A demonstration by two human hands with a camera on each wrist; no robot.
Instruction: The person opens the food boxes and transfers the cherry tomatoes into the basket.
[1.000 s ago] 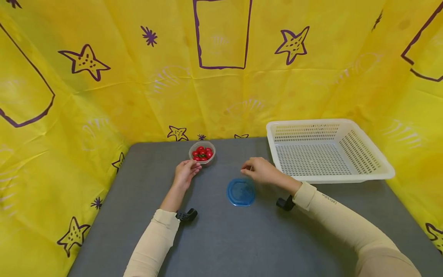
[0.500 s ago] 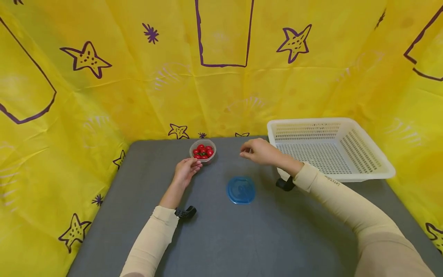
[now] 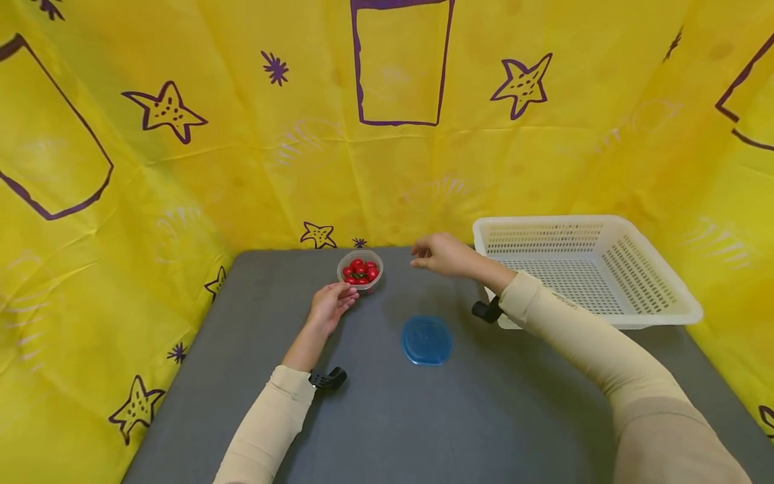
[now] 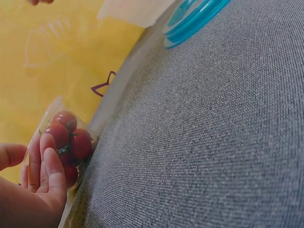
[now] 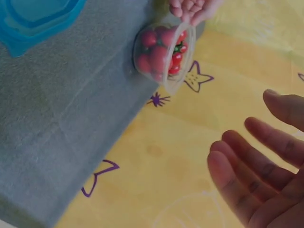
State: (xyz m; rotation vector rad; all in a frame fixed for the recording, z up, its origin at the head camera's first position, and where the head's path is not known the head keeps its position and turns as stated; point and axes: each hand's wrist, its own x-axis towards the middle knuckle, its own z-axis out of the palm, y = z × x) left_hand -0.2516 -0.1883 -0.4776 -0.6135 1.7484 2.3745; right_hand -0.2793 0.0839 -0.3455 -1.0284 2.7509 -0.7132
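A clear plastic container (image 3: 367, 289) of small red tomatoes (image 3: 359, 272) on green stems stands at the back of the grey table, without a cover. At its near side is my left hand (image 3: 329, 306). The left wrist view has these fingers (image 4: 54, 171) fairly straight against the container wall, thumb apart. My right hand (image 3: 444, 254) hovers between container and basket. Its fingers (image 5: 259, 166) are loosely bent and hold nothing in the right wrist view. Nearer the front, a blue lid (image 3: 426, 341) lies flat on the table.
A white perforated plastic basket (image 3: 650, 269) stands at the back right, partly behind my right forearm. Yellow patterned cloth (image 3: 387, 181) hangs behind the table (image 3: 387, 423) and at both sides. Each wrist wears a black camera mount (image 3: 328, 378).
My right hand has moved away from the blue lid, towards the back of the table and slightly left. My left hand stays beside the container. The head view has shifted slightly.
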